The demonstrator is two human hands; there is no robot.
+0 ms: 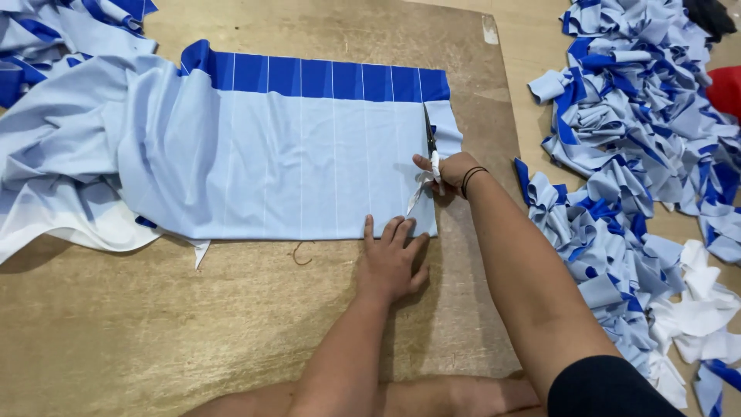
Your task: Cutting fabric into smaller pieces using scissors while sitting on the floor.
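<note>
A light blue cloth (270, 162) with a dark blue band along its far edge lies flat on a wooden board (154, 324). My left hand (390, 259) presses flat on the cloth's near edge, fingers spread. My right hand (448, 171), with a black band on the wrist, grips scissors (429, 135) whose blades point away from me along a cut near the cloth's right end. A narrow strip of cloth (446, 127) lies to the right of the blades.
A big heap of cut blue and white cloth strips (633, 154) lies on the floor to the right, with white scraps (695, 309) near me. More bunched cloth (46, 46) sits at the far left. A red thing (727, 89) shows at the right edge.
</note>
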